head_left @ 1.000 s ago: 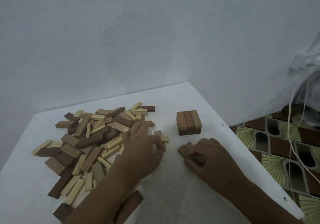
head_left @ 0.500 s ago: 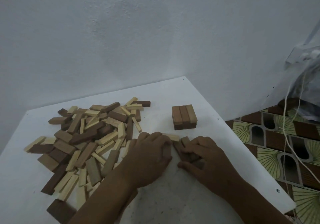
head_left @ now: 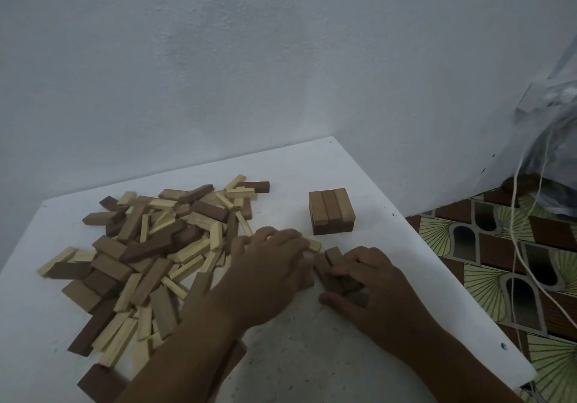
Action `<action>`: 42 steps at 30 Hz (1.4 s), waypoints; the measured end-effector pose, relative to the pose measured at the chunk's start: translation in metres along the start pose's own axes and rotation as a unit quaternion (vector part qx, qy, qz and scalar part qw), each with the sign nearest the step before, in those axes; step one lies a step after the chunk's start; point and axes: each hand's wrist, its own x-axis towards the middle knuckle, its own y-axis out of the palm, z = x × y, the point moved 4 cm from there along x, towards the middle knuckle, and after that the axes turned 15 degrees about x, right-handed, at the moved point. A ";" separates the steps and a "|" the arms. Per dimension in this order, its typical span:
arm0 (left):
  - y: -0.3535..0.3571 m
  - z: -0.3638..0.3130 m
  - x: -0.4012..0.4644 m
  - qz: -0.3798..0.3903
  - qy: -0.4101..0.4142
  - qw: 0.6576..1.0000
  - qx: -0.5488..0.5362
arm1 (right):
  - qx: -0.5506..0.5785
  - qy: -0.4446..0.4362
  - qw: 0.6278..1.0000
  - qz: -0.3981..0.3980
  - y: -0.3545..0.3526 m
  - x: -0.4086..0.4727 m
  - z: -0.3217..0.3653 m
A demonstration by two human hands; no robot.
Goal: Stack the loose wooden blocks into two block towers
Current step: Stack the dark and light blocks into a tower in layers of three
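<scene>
A big heap of loose wooden blocks [head_left: 150, 246], dark brown, mid brown and pale, covers the left half of the white table [head_left: 312, 356]. A short tower [head_left: 331, 211] of two layers, three blocks across on top, stands at the back right. In front of it lies a small row of brown blocks [head_left: 327, 262]. My right hand [head_left: 371, 287] rests over that row, fingers curled on the blocks. My left hand [head_left: 268, 265] presses against the row's left side with a pale block [head_left: 313, 245] under its fingertips.
The table's right edge runs diagonally close to the row of blocks. Beyond it lies a patterned floor [head_left: 505, 262] with white cords [head_left: 524, 246] and a clear plastic bag [head_left: 559, 153]. A plain wall stands behind the table.
My left hand has left the heap and come right with a pale block, closing against the small row under my right hand. The camera view has also shifted slightly.
</scene>
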 end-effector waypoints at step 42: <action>0.010 0.001 0.000 -0.023 0.038 0.997 -0.060 | -0.015 -0.067 0.997 -0.036 0.003 0.000 0.004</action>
